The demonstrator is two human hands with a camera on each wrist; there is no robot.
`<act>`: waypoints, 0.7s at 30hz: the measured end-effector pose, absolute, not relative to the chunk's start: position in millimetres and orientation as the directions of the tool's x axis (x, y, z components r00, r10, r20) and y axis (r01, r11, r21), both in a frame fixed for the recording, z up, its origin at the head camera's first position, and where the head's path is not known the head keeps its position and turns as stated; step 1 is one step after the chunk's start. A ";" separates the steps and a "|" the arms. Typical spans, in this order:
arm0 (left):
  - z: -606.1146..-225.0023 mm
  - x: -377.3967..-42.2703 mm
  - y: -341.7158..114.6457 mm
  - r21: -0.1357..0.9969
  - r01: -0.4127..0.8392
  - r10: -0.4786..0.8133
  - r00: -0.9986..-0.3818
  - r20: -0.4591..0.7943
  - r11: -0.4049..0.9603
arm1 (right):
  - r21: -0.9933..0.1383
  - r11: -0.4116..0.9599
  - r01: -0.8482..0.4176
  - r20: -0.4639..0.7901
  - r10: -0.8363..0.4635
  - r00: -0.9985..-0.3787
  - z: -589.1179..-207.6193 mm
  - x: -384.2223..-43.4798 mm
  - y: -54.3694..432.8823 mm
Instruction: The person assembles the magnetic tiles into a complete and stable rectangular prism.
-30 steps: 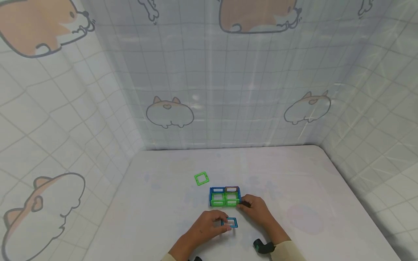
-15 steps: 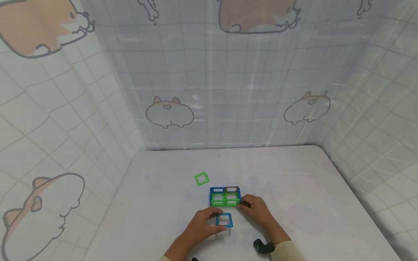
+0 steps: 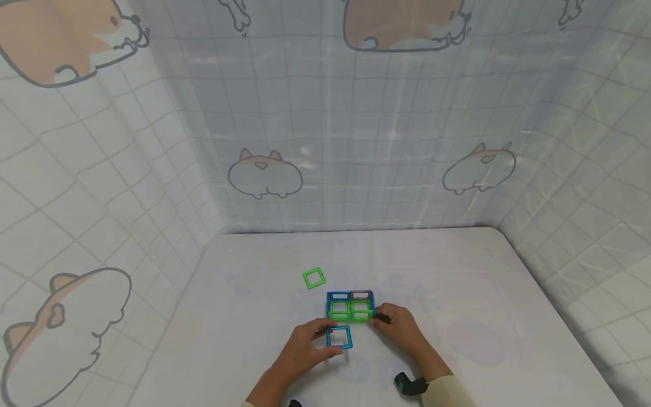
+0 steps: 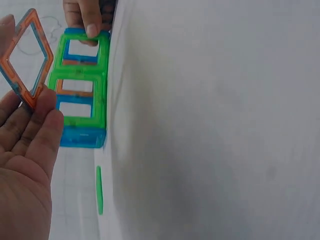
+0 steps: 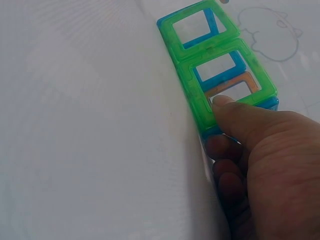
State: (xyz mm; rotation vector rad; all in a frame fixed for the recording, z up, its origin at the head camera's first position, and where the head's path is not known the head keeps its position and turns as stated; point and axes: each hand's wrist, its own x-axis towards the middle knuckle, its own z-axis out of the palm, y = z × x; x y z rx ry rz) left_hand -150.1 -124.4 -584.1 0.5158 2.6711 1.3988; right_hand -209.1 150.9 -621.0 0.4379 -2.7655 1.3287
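My left hand (image 3: 303,349) pinches a square magnetic tile (image 3: 350,337) between thumb and fingers, above the table and in front of the tile structure. This tile looks blue in the head view and orange with blue edges in the left wrist view. The structure (image 3: 351,317) is a low box of joined magnetic tile frames, green in front, with blue and orange-brown ones behind and blue ends. My right hand (image 3: 403,328) grips its right end, thumb on the green front frame (image 5: 210,52) and fingers curled at the blue end, partly hidden.
A loose green square tile (image 3: 306,281) lies flat on the white table (image 3: 244,316), behind and left of the structure. Curtains (image 3: 325,186) with grid lines and dog drawings surround the table at the back and sides. A black strap (image 3: 411,385) is on the right wrist.
My left hand has moved left and slightly away from me with the tile, which has turned to show its square face more fully. My right hand and the structure have stayed in place.
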 end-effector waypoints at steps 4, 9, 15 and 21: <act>-582.9 -150.8 -130.5 0.833 0.256 0.313 -0.944 0.106 0.491 | -0.754 0.598 -0.272 0.158 -0.236 -0.959 -621.0 -209.7 151.0; -583.5 -152.5 -137.4 0.850 0.295 0.294 -0.940 0.175 0.436 | -0.757 0.598 -0.263 0.149 -0.234 -0.961 -622.2 -210.2 150.7; -581.1 -151.9 -141.4 0.844 0.305 0.272 -0.942 0.197 0.442 | -0.764 0.588 -0.265 0.155 -0.232 -0.960 -623.9 -209.8 150.6; -577.2 -152.7 -147.3 0.851 0.290 0.246 -0.949 0.196 0.439 | -0.767 0.582 -0.270 0.161 -0.234 -0.959 -622.8 -209.6 151.0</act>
